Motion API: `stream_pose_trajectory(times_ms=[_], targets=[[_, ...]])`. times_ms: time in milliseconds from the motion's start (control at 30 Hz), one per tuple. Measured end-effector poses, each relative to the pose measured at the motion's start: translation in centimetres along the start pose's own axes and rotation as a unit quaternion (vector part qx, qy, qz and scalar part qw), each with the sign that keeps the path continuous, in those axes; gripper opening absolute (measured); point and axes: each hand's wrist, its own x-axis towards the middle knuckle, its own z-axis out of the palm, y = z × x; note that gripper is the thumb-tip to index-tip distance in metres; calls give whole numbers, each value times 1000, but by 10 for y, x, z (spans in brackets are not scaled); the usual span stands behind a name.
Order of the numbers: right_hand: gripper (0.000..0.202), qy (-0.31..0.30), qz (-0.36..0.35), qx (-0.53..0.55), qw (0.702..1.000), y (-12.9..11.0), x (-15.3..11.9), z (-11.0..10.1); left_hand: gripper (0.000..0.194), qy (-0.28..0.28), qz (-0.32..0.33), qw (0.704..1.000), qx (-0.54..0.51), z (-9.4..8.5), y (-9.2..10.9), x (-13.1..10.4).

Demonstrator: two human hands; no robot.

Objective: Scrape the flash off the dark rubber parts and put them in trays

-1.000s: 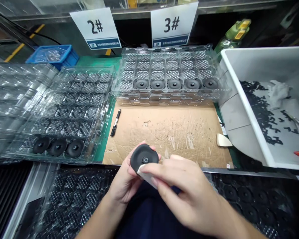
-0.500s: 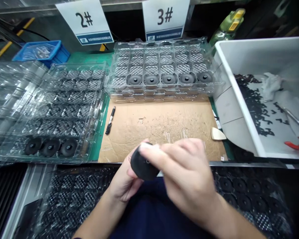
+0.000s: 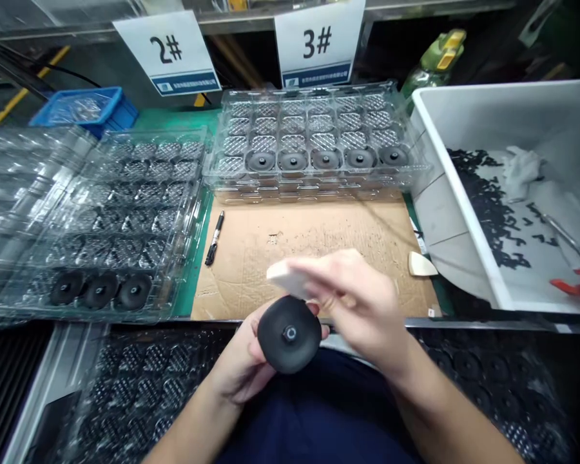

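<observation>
"Black disc point(image 3: 290, 354) — where?"
"Near side, fingers of left hand point(image 3: 244, 354) gripping it; right hand point(image 3: 360, 299) pinching a white block point(image 3: 290, 276) by its far rim."
"Best handling?"
"Probably firm support, light strokes — even pressure."

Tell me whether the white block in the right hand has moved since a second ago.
Yes: up the picture. The white block now shows against the cardboard, rather than below its near edge.

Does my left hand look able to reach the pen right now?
Probably yes: the cardboard between the left hand and pen looks unobstructed, though that hand holds a black disc.
</observation>
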Motion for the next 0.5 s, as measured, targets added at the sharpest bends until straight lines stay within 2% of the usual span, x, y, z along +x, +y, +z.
stream_pose_trajectory(times_ms=[67, 100, 200, 267, 367, 500], targets=[[27, 38, 117, 24, 992, 27, -2, 3, 49, -37, 1, 999, -37, 0, 1, 0], [26, 30, 155, 32, 987, 42, -6, 7, 52, -51, 4, 997, -53, 0, 2, 0], [28, -39, 194, 30, 980, 78, -23, 30, 56, -57, 6, 995, -81, -2, 3, 1], [34, -40, 202, 13, 978, 90, -36, 45, 54, -54, 0, 995, -88, -4, 3, 1], [37, -15, 215, 0, 977, 86, -47, 54, 54, -62, -10, 993, -105, -8, 3, 0], [29, -4, 208, 17, 978, 57, -44, 38, 55, -75, -18, 989, -127, -11, 6, -1]])
